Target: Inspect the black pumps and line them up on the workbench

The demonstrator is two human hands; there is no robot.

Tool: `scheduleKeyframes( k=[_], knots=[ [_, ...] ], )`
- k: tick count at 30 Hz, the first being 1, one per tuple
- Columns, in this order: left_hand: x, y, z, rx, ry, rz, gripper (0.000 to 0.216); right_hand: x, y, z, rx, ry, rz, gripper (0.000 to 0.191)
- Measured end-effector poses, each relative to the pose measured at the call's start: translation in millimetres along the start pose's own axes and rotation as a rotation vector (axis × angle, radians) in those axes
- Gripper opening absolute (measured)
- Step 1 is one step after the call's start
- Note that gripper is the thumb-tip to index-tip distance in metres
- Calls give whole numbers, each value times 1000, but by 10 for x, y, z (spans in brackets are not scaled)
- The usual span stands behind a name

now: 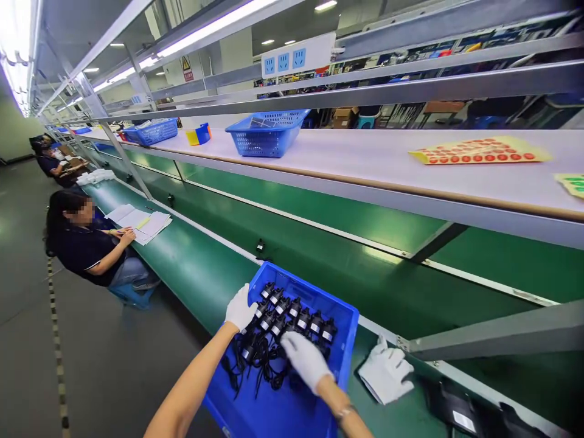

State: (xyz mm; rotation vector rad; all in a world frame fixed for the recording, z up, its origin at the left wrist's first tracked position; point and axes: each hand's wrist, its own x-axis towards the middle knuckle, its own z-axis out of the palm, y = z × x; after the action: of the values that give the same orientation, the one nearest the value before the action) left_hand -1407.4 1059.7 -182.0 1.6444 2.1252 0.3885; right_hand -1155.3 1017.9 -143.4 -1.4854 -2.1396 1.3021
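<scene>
a seated person in a dark shirt (pixel 86 246) sits far left, face blurred. the white-gloved left hand (pixel 239 308) curls over the near-left rim of the blue plastic crate (pixel 347 340); whether it grips is hard to tell. small black cylindrical parts with tangled leads (pixel 292 319) fill the crate at the hand's three o'clock, their labels unreadable. the gloved right hand (pixel 305 360), fingers loosely spread, rests on them. a spare white glove (pixel 385 372) lies at four o'clock.

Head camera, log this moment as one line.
left hand: on blue bin edge | right hand: on black parts inside | spare glove: beside bin
</scene>
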Motion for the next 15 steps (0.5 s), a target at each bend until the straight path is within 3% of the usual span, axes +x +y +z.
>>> scheduleKeyframes(
  k=[3,6,11,15],
  knots=[
    [-99,-39,-27,-75,91,-21,74,386,-346,723,-169,-116,81,28],
    [-307,-139,-62,-177,181,-33,68,706,-576,1148,-300,-149,131,28],
    [-626,-431,-104,-375,206,-32,52,848,-623,1292,-429,-135,137,23],
    [-707,-450,-79,-521,155,-51,44,830,-723,1269,-470,-78,76,27]
  ],
)
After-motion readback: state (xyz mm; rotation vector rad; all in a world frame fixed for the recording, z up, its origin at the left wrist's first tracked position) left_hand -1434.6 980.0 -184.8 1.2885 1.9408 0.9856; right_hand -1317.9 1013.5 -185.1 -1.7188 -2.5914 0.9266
